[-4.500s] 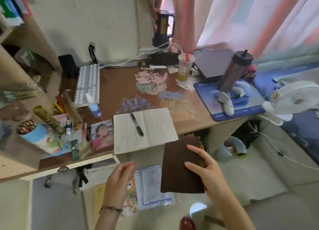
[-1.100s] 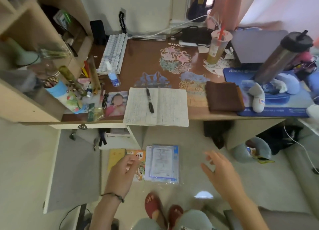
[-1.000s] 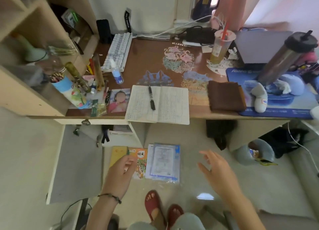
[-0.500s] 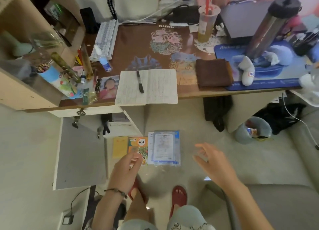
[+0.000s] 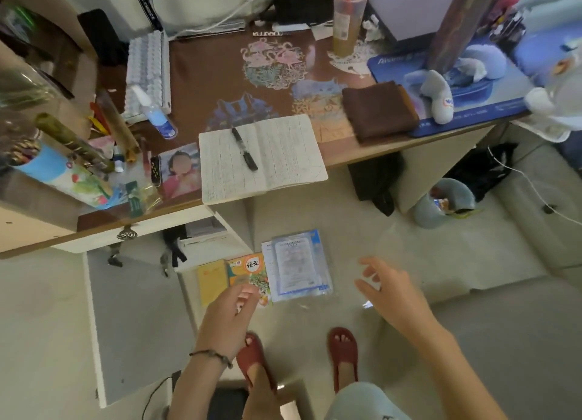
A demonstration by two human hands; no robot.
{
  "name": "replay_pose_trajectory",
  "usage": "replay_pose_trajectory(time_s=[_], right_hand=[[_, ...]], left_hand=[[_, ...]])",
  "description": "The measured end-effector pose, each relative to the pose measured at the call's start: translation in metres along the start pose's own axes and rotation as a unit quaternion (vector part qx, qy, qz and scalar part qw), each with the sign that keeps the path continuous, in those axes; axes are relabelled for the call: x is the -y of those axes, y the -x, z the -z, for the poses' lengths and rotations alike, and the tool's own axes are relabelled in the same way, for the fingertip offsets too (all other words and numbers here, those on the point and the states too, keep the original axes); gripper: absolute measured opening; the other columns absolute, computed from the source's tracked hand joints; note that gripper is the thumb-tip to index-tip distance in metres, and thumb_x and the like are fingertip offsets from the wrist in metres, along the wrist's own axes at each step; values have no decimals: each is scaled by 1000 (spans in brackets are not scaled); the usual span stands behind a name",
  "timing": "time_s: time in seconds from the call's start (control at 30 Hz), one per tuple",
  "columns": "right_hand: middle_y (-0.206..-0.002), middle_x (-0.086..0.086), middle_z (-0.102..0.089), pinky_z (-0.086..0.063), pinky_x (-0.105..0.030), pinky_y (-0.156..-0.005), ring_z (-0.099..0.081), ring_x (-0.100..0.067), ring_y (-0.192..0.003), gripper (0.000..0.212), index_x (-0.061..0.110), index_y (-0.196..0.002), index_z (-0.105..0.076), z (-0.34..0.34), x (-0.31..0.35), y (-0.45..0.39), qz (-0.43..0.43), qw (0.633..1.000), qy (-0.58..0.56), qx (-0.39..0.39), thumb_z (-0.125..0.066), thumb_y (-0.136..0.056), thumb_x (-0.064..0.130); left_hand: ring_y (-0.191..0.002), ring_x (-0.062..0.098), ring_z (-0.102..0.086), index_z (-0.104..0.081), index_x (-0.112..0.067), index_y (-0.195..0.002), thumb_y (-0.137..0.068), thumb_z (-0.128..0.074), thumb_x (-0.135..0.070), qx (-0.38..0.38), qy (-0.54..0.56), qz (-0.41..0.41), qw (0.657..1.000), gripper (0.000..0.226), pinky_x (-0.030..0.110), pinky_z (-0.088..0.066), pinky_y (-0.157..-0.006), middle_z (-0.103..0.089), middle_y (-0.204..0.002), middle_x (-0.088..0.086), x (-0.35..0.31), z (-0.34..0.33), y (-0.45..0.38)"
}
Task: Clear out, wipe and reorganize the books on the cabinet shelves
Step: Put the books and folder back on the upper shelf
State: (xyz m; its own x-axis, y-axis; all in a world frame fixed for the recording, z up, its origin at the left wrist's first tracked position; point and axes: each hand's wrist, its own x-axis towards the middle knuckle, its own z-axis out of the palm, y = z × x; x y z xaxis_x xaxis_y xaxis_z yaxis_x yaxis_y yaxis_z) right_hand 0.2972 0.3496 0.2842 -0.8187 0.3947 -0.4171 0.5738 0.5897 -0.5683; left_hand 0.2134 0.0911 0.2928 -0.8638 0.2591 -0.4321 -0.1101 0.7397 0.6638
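On the floor below the desk lie a yellow book (image 5: 211,281), an orange picture textbook (image 5: 248,270) and a clear plastic sleeve of papers (image 5: 297,265). My left hand (image 5: 230,315) hovers over the near edge of the orange textbook, fingers loosely bent, holding nothing. My right hand (image 5: 393,290) is spread in the air to the right of the sleeve, empty. A folded brown cloth (image 5: 378,109) rests on the desk top near its front edge. The open cabinet (image 5: 204,240) under the desk shows a white shelf.
The open cabinet door (image 5: 126,319) swings out at left. An open notebook (image 5: 261,158) with a black pen overhangs the desk edge. A grey bin (image 5: 444,202) and black bag stand under the desk at right. My feet in red sandals (image 5: 343,347) stand below the books.
The brown cloth left my right hand and now lies on the desk. The view tipped down to the floor, and both hands moved lower toward the books.
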Motion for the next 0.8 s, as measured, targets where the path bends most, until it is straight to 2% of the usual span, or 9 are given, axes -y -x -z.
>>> replay_pose_trajectory(time_s=[0.13,0.23,0.43,0.7,0.8], right_hand=[[-108,10,-60,-48,-34,-85,-58,-13,-97,38,29,-125,-52,-28,22,2,-50,999,9,-10,-60,-89,34],[-108,12,-59,-48,-30,-81,-58,-11,-94,38,32,-126,-51,-53,35,2,-67,997,7,-20,-59,-89,34],[-108,13,-57,-46,-28,-78,-54,-8,-96,38,33,-126,-51,-89,31,-12,-69,998,3,-10,-59,-90,35],[-110,12,-56,-43,-24,-72,-50,-3,-88,39,32,-128,-49,-128,-35,-84,-70,997,5,9,-59,-90,33],[-114,9,-57,-44,-25,-76,-53,-6,-97,41,30,-130,-47,-152,-66,-114,-66,998,10,11,-57,-91,32]], left_hand=[[-92,-9,-53,-55,-39,-87,-93,-50,-35,39,-5,-24,999,9,8,-36,-67,-56,-101,-25,24,25,-26],[-87,-13,-51,-53,-42,-86,-93,-51,-32,74,-24,-31,997,12,8,-36,-66,-56,-93,-28,43,39,-46],[-85,-13,-51,-54,-41,-88,-94,-49,-34,111,-54,-31,992,10,8,-35,-64,-57,-93,-25,71,38,-73],[-85,-13,-52,-57,-37,-91,-93,-50,-35,105,-63,-5,992,7,5,-37,-64,-58,-96,-26,106,-39,-121],[-86,-9,-55,-58,-38,-88,-93,-52,-32,116,-62,-19,991,9,7,-40,-70,-61,-93,-23,124,-81,-147]])
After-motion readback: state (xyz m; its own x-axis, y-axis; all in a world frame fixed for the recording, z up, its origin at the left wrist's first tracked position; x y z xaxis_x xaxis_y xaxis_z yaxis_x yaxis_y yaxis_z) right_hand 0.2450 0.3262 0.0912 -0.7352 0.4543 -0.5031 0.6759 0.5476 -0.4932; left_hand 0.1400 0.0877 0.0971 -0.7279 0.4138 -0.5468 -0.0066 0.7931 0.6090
